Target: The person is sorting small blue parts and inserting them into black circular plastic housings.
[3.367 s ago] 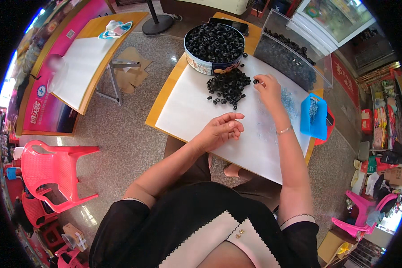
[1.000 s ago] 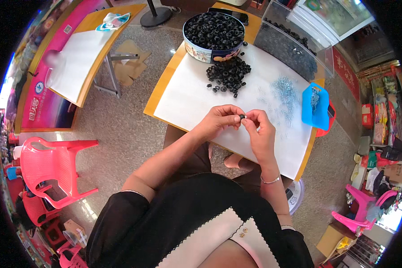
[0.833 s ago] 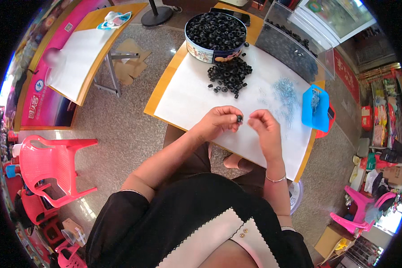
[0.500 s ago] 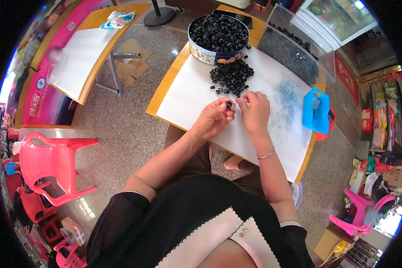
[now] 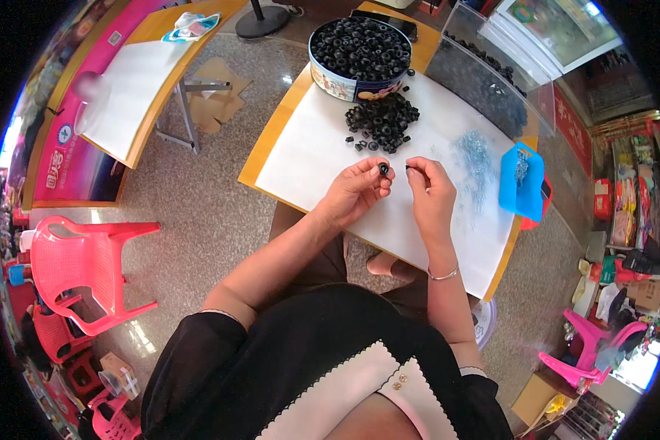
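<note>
Between the thumb and fingers of my left hand (image 5: 361, 189) is a small black ring-shaped plastic part (image 5: 383, 169), its round opening facing up. Just to the right, my right hand (image 5: 433, 196) is closed in a pinch. A dark speck shows at its fingertips, too small to name. Both hands hover over the near part of the white-topped table (image 5: 301, 158), a small gap apart. Beyond them lies a loose pile of similar black parts (image 5: 381, 123). Small clear bluish pieces (image 5: 475, 163) are scattered to the right of my right hand.
A round tin (image 5: 337, 86) heaped with black parts stands behind the pile. A blue tray (image 5: 521, 204) holds more clear pieces at the table's right edge. At the back right stands a transparent bin (image 5: 477, 88) of black parts. A pink chair (image 5: 88, 268) is on the left.
My right hand has moved right, away from my left hand, with its fingers still pinched. My left hand has shifted slightly right, keeping hold of the black part.
</note>
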`<state>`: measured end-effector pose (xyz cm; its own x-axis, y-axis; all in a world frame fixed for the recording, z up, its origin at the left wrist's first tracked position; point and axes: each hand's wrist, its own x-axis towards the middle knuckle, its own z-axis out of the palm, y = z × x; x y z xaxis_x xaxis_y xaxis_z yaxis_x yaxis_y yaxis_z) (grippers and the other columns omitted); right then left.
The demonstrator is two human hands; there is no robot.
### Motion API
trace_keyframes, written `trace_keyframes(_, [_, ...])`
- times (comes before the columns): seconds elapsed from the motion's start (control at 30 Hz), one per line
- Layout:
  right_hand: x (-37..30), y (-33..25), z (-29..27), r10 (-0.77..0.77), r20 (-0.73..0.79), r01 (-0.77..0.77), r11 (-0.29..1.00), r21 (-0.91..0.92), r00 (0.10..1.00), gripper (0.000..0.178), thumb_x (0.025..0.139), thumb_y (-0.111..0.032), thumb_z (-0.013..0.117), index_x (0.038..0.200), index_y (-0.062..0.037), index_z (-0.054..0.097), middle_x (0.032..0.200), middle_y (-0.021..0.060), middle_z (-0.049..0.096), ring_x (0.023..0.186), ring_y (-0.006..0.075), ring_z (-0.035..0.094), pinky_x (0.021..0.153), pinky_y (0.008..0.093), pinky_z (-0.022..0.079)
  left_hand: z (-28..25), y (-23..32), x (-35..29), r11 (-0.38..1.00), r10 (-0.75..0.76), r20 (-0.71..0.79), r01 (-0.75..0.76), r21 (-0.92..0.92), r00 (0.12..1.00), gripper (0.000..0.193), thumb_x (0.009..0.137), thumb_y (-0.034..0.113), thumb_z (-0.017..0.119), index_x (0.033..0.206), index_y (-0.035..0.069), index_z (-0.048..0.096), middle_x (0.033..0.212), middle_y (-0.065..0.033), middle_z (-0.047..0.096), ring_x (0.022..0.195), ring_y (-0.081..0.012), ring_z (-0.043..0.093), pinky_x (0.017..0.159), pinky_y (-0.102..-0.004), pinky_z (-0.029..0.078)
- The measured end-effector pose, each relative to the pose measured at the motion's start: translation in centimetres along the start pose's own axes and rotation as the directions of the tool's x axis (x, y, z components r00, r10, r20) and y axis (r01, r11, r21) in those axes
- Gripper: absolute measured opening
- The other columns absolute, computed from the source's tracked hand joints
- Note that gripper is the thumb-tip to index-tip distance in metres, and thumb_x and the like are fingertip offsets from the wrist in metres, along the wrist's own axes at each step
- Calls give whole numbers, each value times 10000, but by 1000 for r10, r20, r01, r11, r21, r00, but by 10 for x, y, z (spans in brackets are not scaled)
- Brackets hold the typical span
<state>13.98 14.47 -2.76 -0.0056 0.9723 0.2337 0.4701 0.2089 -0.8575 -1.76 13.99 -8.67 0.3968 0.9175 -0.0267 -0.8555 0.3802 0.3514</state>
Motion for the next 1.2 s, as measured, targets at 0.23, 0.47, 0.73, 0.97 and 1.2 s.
trace_keyframes(0.23, [-21, -23, -2, -151, 39, 154, 985, -81, 988, 198, 824, 42, 585, 984, -39, 669, 881, 99, 597, 725, 224, 599, 640, 318, 486, -4, -3, 1, 1000, 4, -23, -3, 29, 1000, 214, 945, 137, 598, 1124, 26, 562, 972, -72, 628, 827, -134, 600, 767, -261, 508])
trace_keyframes(0.47, [-23, -33, -1, -213, 58, 218, 969, -114, 975, 209, 831, 27, 583, 1014, -42, 657, 882, 98, 596, 754, 227, 612, 651, 314, 493, -3, -4, 2, 996, 7, -40, -4, 85, 999, 191, 940, 101, 594, 1106, 8, 571, 961, -75, 643, 817, -140, 605, 771, -271, 506])
trace_keyframes(0.73, [-20, -25, -10, 219, 80, -232, 879, 417, 972, 141, 903, -43, 611, 1032, 5, 643, 859, 21, 651, 772, 78, 590, 700, 225, 479, -1, -2, 0, 995, -31, -53, 36, 97, 998, 261, 927, 120, 617, 1156, 7, 567, 984, -83, 642, 840, -143, 617, 771, -271, 521])
trace_keyframes(0.97, [-24, -27, -4, 58, 31, -63, 975, 214, 998, 134, 860, -15, 651, 993, -6, 659, 911, 48, 661, 793, 110, 609, 732, 242, 492, -8, -5, 1, 992, -16, -3, 16, 128, 1000, 270, 917, 111, 632, 1162, 14, 577, 1007, -74, 654, 850, -149, 621, 780, -279, 517])
trace_keyframes(1.2, [-25, -24, -1, -92, -15, 92, 993, 75, 996, 121, 842, 6, 655, 960, -23, 661, 913, 82, 642, 790, 165, 628, 706, 271, 504, 1, -7, -1, 978, -1, -67, 15, 209, 998, 219, 898, 82, 653, 1095, -9, 616, 949, -55, 644, 811, -136, 589, 748, -263, 489])
